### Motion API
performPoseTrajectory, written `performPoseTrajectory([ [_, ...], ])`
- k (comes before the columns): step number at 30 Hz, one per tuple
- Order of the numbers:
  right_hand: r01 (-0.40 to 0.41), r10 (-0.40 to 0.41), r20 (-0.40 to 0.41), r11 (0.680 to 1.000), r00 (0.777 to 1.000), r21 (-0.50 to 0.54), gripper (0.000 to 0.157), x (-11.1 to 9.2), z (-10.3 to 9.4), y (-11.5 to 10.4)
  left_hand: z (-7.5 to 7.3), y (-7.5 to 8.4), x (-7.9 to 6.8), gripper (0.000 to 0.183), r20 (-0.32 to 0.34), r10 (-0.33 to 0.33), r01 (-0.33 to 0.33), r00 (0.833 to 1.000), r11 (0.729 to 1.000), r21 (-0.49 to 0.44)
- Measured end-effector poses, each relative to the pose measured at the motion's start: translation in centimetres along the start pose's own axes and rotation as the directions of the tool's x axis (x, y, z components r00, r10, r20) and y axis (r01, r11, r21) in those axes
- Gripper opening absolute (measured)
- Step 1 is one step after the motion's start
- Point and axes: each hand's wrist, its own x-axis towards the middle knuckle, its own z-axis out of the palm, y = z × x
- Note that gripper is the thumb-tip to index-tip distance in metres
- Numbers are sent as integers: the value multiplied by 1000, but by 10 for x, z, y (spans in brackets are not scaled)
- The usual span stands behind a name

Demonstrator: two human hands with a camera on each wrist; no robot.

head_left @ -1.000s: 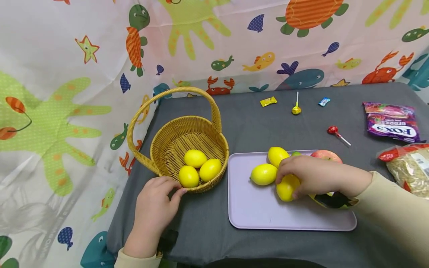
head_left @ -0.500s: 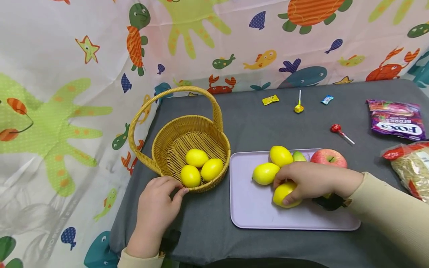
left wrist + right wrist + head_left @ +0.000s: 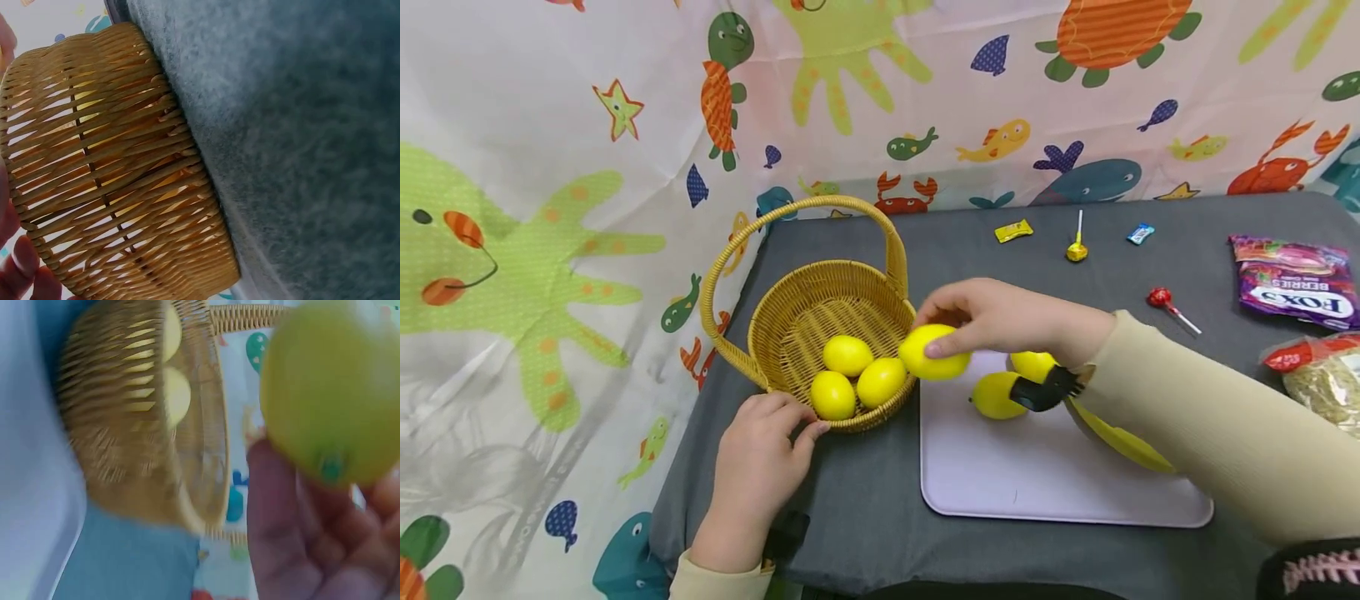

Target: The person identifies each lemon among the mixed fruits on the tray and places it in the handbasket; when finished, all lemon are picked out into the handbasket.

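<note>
In the head view my right hand (image 3: 1000, 317) holds a lemon (image 3: 936, 354) between thumb and fingers, raised beside the right rim of a wicker basket (image 3: 790, 287). Large and close, that same lemon (image 3: 331, 387) shows its green stem end in the right wrist view. Three more lemons (image 3: 847, 356) lie together inside the basket. At the basket's near rim, my left hand (image 3: 760, 471) pinches the edge with thumb and fingers. The left wrist view has the woven side (image 3: 106, 162) filling its left half, with fingertips (image 3: 25, 256) along the rim.
Right of the basket lies a lilac tray (image 3: 985, 483) with two lemons (image 3: 992, 398) and a long yellow thing (image 3: 1127, 442) partly under my right sleeve. Farther back are lollipops (image 3: 1161, 297) and small wrapped sweets (image 3: 1013, 231). Two bags, one purple (image 3: 1292, 279), sit at the right.
My right hand has lifted a lemon off the tray and carried it up and left to the basket's side. My left hand stays at the basket rim.
</note>
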Motion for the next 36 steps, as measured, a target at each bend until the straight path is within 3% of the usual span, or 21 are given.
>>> performPoseTrajectory([
  [3,-100,102,-113,995,988,25,39,39,8,-10,0,1,0,23,3,15,-15,1000,1000,7],
  [6,-193,184,-203,981,962,-24,49,71,18,-14,1,2,-1,22,-4,36,-36,999,999,12],
  [12,-262,198,-263,936,944,-237,57,105,34,-16,2,3,-3,22,-14,53,-53,998,998,20],
  [20,-290,227,-198,871,953,-397,52,113,43,-24,0,3,-3,23,-29,75,-74,997,997,31],
  [26,-222,201,-97,828,975,-514,49,113,46,-25,0,2,-2,24,-27,74,-74,997,997,34],
  [31,-170,162,-66,804,985,-569,44,112,50,-23,0,2,-2,24,-34,76,-74,997,997,33],
  [36,-163,163,-53,802,985,-575,42,112,50,-23,0,1,-1,24,-46,85,-83,995,996,36],
])
